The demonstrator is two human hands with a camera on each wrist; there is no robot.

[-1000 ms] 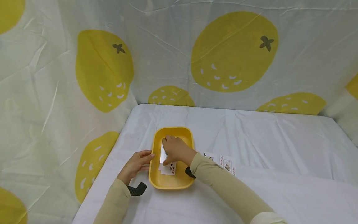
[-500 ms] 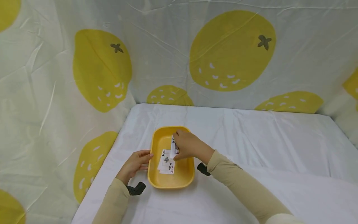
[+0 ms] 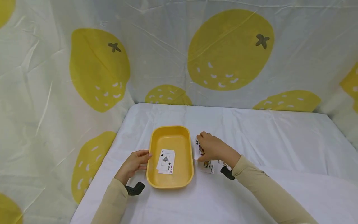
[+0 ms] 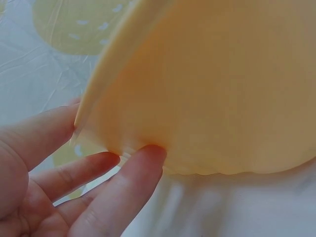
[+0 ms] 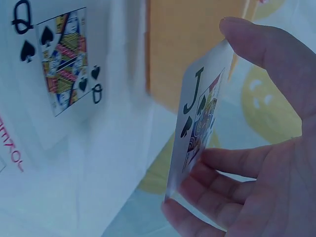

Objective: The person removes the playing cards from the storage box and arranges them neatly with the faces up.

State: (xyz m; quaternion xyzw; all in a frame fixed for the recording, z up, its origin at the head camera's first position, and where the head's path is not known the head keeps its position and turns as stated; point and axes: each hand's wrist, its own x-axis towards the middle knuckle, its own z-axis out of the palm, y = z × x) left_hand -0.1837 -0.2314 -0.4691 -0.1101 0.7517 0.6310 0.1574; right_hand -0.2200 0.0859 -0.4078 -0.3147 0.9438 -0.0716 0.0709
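My right hand holds a jack of spades by its edges, tilted, just right of the yellow tray. In the right wrist view the thumb is at one end of the card and the fingertips are along the other. Below that hand lies a queen of spades face up on the white cloth. My left hand grips the tray's left side, thumb at the rim and fingers against the outer wall. Inside the tray an ace of spades overlaps another card, mostly hidden beneath it.
Beside the queen lies a joker card, partly covered by the right hand in the head view. White cloth covers the table. Curtains with a lemon print close off the back and left side.
My right hand has lifted the jack of spades out of the tray and carried it right, over the table beside the tray. The left hand has stayed on the tray's side.
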